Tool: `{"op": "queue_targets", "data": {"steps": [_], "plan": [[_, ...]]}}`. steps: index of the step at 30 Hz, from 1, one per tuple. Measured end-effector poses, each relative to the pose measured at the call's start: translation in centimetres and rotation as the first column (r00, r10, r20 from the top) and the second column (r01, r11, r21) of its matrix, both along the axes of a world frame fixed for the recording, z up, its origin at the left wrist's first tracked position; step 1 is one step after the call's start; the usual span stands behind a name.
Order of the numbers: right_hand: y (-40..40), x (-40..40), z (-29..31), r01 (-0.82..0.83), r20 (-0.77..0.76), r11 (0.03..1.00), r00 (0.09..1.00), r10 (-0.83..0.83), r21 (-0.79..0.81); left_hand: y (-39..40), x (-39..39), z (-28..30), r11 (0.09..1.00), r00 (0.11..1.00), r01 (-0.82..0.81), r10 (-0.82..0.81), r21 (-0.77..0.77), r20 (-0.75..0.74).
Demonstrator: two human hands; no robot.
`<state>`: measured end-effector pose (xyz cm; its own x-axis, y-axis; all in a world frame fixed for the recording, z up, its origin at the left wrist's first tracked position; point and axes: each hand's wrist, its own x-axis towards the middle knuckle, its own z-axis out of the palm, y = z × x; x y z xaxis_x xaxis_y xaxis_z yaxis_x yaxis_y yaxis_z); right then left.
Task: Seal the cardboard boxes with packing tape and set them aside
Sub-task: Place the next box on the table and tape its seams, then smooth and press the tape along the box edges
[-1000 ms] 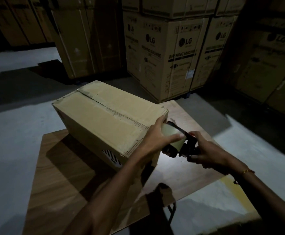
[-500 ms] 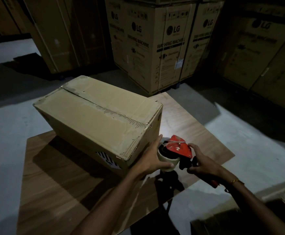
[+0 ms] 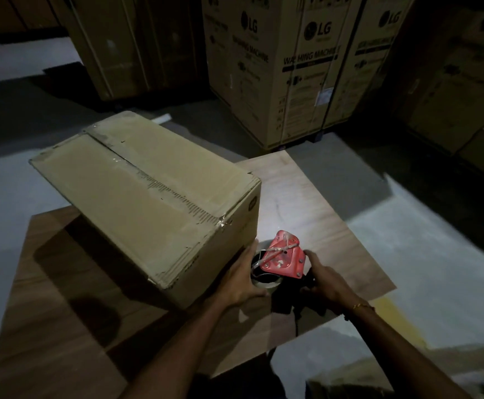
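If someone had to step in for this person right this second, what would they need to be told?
Left hand: fingers curled round the tape roll of the red tape dispenser.
Right hand: holds the dispenser's handle end; the grip itself is in shadow.
The cardboard box sits on the wooden table, flaps closed, with tape along its top seam. The dispenser is low, beside the box's near corner.
Done: the top seam looks taped.
Left: check the tape's ends, then set the box aside.

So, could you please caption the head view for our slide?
Both hands, left and right, hold a red tape dispenser beside a cardboard box.
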<state>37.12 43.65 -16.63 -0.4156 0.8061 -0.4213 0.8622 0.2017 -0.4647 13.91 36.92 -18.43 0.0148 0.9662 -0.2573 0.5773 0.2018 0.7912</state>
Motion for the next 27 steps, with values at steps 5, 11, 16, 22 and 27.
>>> {"op": "queue_targets", "data": {"steps": [5, 11, 16, 22, 27], "plan": [[2.4, 1.2, -0.7, 0.018, -0.100, 1.000, 0.995, -0.018, 0.000, 1.9, 0.3, 0.1, 0.999, 0.986, 0.043, -0.038, 0.028, -0.162], [4.9, -1.4, 1.8, 0.290, -0.481, 0.940, 0.859, -0.174, 0.178, 2.8, 1.8, 1.8, 0.996, 0.906, 0.071, -0.086, -0.050, -0.413], [6.3, -4.6, 3.9, 0.307, -0.634, 0.926, 0.766, -0.103, 0.221, 1.5, 1.5, 5.0, 0.996, 0.891, 0.088, -0.090, -0.026, -0.445], [5.4, -9.7, 7.1, 0.198, -0.793, 0.940, 0.599, 0.107, 0.277, 0.1, 0.5, 12.5, 0.958, 0.963, -0.116, 0.173, 0.262, -0.205], [5.0, -12.7, 8.6, 0.110, -0.759, 0.883, 0.567, 0.321, 0.456, -1.4, -2.1, 16.2, 0.739, 0.825, -0.272, 0.509, 0.616, -0.245]]}}
